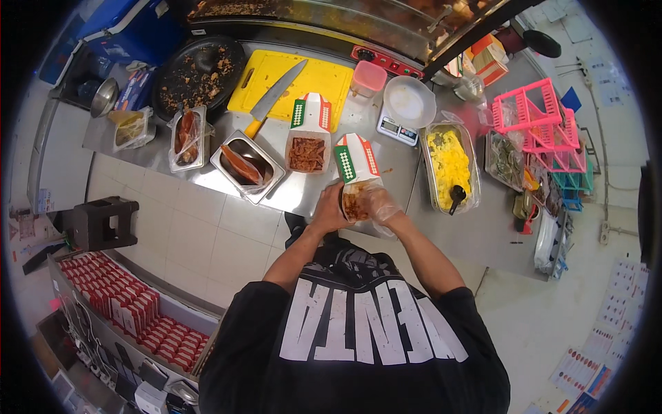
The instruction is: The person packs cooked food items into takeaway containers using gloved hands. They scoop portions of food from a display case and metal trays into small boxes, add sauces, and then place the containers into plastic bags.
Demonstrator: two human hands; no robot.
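Note:
Right before me on the steel counter's front edge is an open paper takeaway box (357, 163), its lid printed green, white and red. Brown chopped food (354, 205) shows inside. My left hand (329, 208), bare, grips the box's left side. A clear plastic glove covers my right hand (382, 204), which is at the box's right side, partly over the food; its fingertips are hard to make out. Just left and farther back stands a second open takeaway box (310, 121), filled with chopped brown meat (307, 153).
A large knife (282, 88) lies across a yellow cutting board (326, 80). Left are steel pans with meat (248, 173) and a black pan (199, 77). Right are a kitchen scale (398, 127), a tray of yellow food (449, 160) with a black spoon (457, 195), and pink baskets (538, 111).

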